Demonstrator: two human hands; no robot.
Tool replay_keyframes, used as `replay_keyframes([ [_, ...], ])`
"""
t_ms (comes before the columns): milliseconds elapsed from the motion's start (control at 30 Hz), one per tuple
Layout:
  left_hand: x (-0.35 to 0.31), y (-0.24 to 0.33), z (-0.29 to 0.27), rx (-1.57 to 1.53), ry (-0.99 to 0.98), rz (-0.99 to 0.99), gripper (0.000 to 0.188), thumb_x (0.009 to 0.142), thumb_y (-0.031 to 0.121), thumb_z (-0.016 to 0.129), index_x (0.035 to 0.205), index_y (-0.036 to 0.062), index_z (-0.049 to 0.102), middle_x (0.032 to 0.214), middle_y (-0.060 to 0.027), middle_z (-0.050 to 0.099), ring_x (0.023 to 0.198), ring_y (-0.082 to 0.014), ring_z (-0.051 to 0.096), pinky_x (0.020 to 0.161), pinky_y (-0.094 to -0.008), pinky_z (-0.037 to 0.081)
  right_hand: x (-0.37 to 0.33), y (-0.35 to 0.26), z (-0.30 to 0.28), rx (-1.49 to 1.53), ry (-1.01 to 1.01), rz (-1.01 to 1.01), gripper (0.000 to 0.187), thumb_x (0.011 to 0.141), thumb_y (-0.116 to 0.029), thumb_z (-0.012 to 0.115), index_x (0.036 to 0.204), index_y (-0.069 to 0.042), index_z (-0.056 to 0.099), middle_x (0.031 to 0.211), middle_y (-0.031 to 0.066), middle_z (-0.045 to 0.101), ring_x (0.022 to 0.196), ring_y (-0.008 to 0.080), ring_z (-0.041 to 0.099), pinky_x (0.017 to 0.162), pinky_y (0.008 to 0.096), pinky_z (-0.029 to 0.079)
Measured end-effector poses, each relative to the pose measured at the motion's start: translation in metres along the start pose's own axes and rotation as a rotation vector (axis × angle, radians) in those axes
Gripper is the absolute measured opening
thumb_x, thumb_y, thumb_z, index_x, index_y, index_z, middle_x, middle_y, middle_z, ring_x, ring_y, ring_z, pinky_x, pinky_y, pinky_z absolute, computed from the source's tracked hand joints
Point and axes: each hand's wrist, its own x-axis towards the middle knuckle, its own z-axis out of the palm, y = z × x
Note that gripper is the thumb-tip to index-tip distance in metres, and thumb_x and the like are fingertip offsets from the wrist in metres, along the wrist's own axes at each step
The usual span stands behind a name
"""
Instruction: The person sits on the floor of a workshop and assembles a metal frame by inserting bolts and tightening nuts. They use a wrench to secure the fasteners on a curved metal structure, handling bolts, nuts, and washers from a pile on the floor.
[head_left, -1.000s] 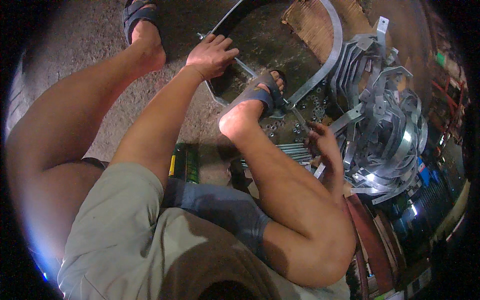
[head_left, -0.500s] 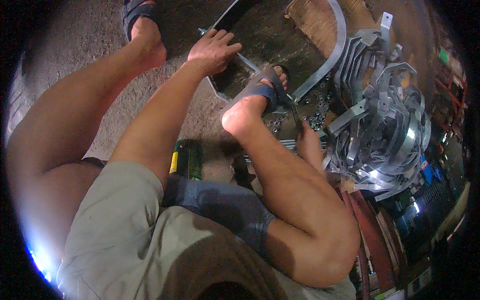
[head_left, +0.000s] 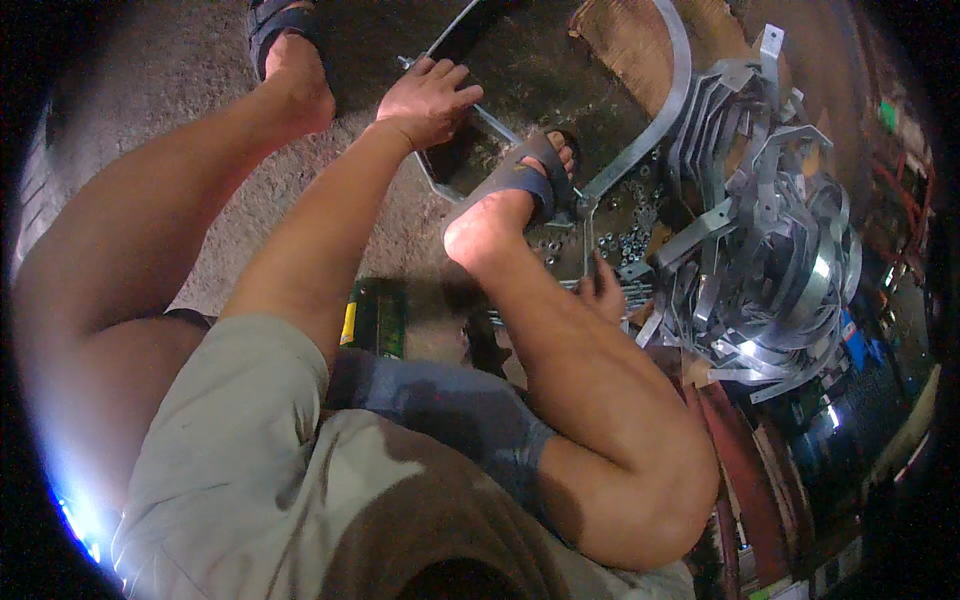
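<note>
My left hand (head_left: 430, 100) lies over the near end of a curved galvanised metal band (head_left: 668, 110) on the ground, fingers spread across its straight bar. My right foot in a dark sandal (head_left: 525, 180) stands on the same band. My right hand (head_left: 603, 290) is low beside my right shin, mostly hidden by the leg. It hovers over loose nuts and bolts (head_left: 610, 240), and its fingers are too hidden to read.
A tall heap of bent metal clamp bands (head_left: 770, 230) fills the right side. A green and yellow box (head_left: 375, 318) lies on the concrete between my legs. My left foot in a sandal (head_left: 285, 40) rests at the top. Reddish boards (head_left: 740, 450) sit at lower right.
My right hand has pulled back from the clamp heap toward my shin, over the nuts and bolts. My left hand has stayed on the band.
</note>
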Motion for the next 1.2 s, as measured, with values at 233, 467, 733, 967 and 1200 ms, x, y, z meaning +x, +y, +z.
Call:
replay_keyframes([
  [233, -0.001, -0.004, 0.002, 0.025, -0.007, 0.006, 0.039, 0.082, 0.023, 0.072, 0.120, 0.0230, 0.062, 0.122, -0.0082, 0.058, 0.122, -0.0290, 0.052, 0.107, -0.0446, 0.040, 0.064, -0.089, -0.121, -0.082, -0.353, 0.065, 0.040, 0.092, -0.007, 0.065, 0.131, 0.000, 0.062, 0.092, 0.0107, 0.071, 0.072, 0.0158, 0.064, 0.064, 0.0324, 0.049],
  [467, 0.004, 0.000, -0.004, 0.023, -0.110, 0.000, 0.031, 0.090, 0.030, 0.068, 0.119, 0.0231, 0.060, 0.126, -0.0094, 0.057, 0.123, -0.0303, 0.052, 0.109, -0.0471, 0.040, 0.090, -0.101, -0.131, -0.191, -0.378, -0.075, 0.038, 0.095, -0.007, 0.061, 0.131, 0.004, 0.059, 0.087, 0.0094, 0.068, 0.066, 0.0159, 0.060, 0.060, 0.0334, 0.048],
  [733, 0.000, -0.004, -0.003, 0.074, -0.009, 0.030, 0.037, 0.080, 0.023, 0.072, 0.116, 0.0251, 0.063, 0.120, -0.0075, 0.059, 0.118, -0.0280, 0.053, 0.105, -0.0421, 0.039, 0.055, -0.024, -0.062, -0.252, -0.067, -0.185, 0.042, 0.097, -0.018, 0.060, 0.135, 0.000, 0.058, 0.123, 0.0243, 0.067, 0.114, 0.0402, 0.065, 0.099, 0.0441, 0.048],
  [967, 0.008, 0.000, -0.007, 0.038, -0.115, -0.004, 0.043, 0.079, 0.022, 0.073, 0.120, 0.0261, 0.062, 0.123, -0.0077, 0.059, 0.124, -0.0274, 0.051, 0.106, -0.0423, 0.039, 0.004, -0.033, 0.052, -0.249, 0.080, 0.104, 0.046, 0.097, -0.011, 0.058, 0.142, -0.004, 0.052, 0.104, 0.0190, 0.071, 0.096, 0.0361, 0.069, 0.084, 0.0444, 0.051],
  [1200, 0.016, 0.010, -0.024, 0.017, -0.292, -0.020, 0.046, 0.083, 0.026, 0.072, 0.127, 0.0247, 0.058, 0.137, -0.0115, 0.054, 0.133, -0.0310, 0.046, 0.115, -0.0477, 0.034, 0.012, 0.007, 0.075, -0.002, 0.129, 0.021, 0.051, 0.096, -0.010, 0.058, 0.146, -0.007, 0.049, 0.093, 0.0214, 0.071, 0.083, 0.0399, 0.070, 0.074, 0.0476, 0.052],
])
